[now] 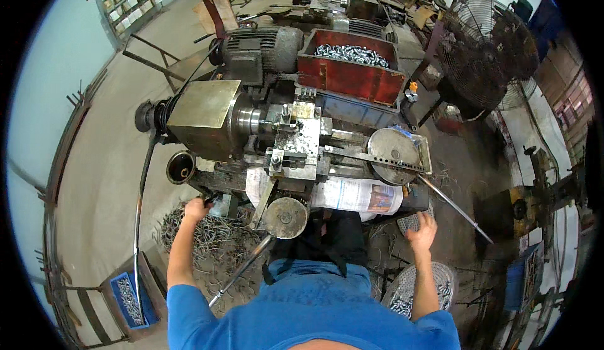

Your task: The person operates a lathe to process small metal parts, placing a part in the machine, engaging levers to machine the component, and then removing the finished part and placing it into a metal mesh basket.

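A small metal lathe (296, 142) stands in front of me, with a chuck and a cross slide. My left hand (198, 209) is at its front left, closed on a small dark handle (214, 199) beside a grey-green box (224, 206). The fingers partly hide that handle. My right hand (423, 232) is raised in the air at the right, fingers loosely curled and apart, holding nothing. Below it is a round basket (402, 287) with shiny metal parts. A round plate with a lever (285, 218) is in front of my lap; another round plate (394, 155) is at the lathe's right end.
Behind the lathe are a motor (258, 51) and a red bin (352, 79) of shiny metal parts. A large fan (487, 54) stands at the right. Metal shavings (204, 237) cover the floor at left, near a blue crate (129, 300). A long rod (456, 208) juts out rightward.
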The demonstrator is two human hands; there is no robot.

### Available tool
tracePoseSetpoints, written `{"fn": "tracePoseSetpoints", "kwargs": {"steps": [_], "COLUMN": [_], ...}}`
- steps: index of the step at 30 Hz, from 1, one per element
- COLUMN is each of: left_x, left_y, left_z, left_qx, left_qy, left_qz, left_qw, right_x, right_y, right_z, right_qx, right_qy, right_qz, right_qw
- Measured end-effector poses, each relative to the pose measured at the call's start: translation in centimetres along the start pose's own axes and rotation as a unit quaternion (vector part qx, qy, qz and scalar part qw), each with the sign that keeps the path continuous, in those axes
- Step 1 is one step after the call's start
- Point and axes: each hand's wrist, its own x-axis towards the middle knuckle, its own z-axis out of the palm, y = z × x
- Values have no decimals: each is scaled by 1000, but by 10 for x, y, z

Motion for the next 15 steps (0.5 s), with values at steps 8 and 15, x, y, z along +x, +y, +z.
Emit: {"fn": "tracePoseSetpoints", "kwargs": {"steps": [8,15], "left_x": [2,-1], "left_y": [65,24], "left_z": [104,32], "left_qx": [-134,50], "left_qy": [160,-78], "left_qz": [-187,-45], "left_qw": [960,995], "right_x": [-48,74], "right_y": [-18,-79], "right_z": [10,-47], "right_qx": [126,171], "right_qy": [-129,-48], "right_qz": [57,-92], "right_qw": [982,980]}}
